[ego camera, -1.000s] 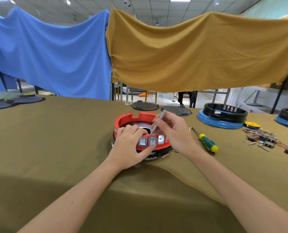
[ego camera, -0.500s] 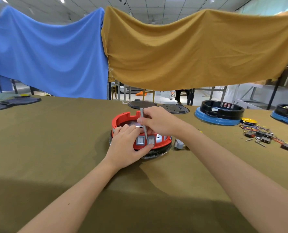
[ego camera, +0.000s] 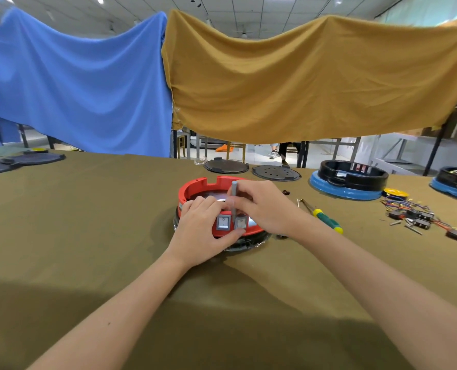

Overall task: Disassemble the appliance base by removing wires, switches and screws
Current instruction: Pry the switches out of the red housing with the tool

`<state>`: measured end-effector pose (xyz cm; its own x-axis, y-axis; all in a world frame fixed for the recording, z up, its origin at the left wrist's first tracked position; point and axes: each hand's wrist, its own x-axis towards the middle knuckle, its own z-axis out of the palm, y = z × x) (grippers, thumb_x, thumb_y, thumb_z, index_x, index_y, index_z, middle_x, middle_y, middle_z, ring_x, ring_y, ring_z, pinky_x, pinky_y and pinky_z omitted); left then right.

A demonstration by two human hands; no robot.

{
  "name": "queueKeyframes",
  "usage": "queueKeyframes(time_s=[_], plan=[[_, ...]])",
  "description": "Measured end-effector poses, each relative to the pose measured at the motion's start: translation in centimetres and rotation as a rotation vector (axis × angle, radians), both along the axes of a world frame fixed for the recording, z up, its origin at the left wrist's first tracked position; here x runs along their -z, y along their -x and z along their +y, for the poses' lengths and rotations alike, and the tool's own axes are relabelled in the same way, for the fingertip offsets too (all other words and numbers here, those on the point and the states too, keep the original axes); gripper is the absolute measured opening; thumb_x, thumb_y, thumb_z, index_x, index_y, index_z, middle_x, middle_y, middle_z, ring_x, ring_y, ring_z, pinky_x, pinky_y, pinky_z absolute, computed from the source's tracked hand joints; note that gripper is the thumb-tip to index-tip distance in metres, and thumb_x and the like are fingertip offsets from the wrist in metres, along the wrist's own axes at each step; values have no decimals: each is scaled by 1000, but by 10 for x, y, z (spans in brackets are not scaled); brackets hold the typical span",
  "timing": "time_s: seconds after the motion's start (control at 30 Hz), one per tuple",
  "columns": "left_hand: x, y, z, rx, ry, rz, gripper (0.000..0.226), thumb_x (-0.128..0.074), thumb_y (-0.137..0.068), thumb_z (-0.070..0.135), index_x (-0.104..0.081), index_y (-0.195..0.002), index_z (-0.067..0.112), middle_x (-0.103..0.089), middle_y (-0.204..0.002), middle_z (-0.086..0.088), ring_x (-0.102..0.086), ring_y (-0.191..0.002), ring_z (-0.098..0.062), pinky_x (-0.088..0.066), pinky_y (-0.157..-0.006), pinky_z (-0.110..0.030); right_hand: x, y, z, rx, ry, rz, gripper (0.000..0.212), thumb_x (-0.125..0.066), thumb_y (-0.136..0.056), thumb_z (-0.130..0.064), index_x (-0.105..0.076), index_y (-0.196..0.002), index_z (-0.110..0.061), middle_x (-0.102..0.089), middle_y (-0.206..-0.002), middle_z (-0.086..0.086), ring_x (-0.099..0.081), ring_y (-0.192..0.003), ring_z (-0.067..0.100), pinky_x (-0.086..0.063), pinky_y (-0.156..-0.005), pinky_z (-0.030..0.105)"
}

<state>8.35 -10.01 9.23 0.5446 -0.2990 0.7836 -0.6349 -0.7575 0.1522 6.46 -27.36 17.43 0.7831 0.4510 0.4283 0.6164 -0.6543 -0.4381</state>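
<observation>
A red round appliance base (ego camera: 195,186) stands on the olive-covered table (ego camera: 88,222), with two grey rocker switches (ego camera: 224,222) set in its near wall. My left hand (ego camera: 203,233) grips that wall, fingers curled over the rim and thumb under the switches. My right hand (ego camera: 264,206) holds a thin grey tool (ego camera: 233,194) almost upright, its tip down between the two switches.
A green and yellow screwdriver (ego camera: 326,221) lies right of the base. Removed switches and coloured wires (ego camera: 419,218) are heaped farther right. Two blue-and-black bases (ego camera: 347,180) and two dark round lids (ego camera: 275,172) sit along the far edge. Blue and mustard cloths hang behind.
The grey tool has swung from a slant to nearly upright, and my right hand has shifted left over the switches. My left hand keeps its grip on the red base.
</observation>
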Motion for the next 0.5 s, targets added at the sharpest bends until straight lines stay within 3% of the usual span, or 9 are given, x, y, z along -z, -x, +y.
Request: queueKeyframes(time_s=[0.2, 0.3, 0.4, 0.5], plan=[[2, -1, 1, -3, -8, 17, 52, -53, -84, 69, -65, -103, 22, -59, -94, 12, -48, -89, -10, -33, -89, -29, -21, -13, 19, 54, 174, 96, 28, -54, -102, -28, -61, -89, -4, -67, -82, 10, -59, -68, 21, -54, -73, 43], [1, -1, 2, 0, -8, 24, 53, -54, -84, 70, -66, -105, 23, -60, -95, 12, -48, -89, -9, -33, -89, -27, -29, -22, 22, 48, 222, 173, 26, -53, -102, -27, -60, -85, -8, -70, -80, 6, -71, -73, 23, -60, -70, 35], [0, -1, 1, 0, -10, 30, 54, -54, -83, 71, -65, -105, 23, -60, -95, 13, -49, -89, -8, -31, -90, -24, -34, -27, 24, 42, 255, 192, 27, -53, -103, -26, -58, -81, -12, -69, -72, 0, -71, -62, 12, -58, -57, 21], [0, -1, 1, 6, -9, 34, 54, -54, -83, 71, -65, -109, 24, -60, -99, 14, -48, -90, -7, -29, -90, -23, -33, -27, 26, 37, 247, 169, 27, -54, -103, -28, -60, -82, -11, -69, -71, 0, -69, -59, 10, -57, -55, 19]])
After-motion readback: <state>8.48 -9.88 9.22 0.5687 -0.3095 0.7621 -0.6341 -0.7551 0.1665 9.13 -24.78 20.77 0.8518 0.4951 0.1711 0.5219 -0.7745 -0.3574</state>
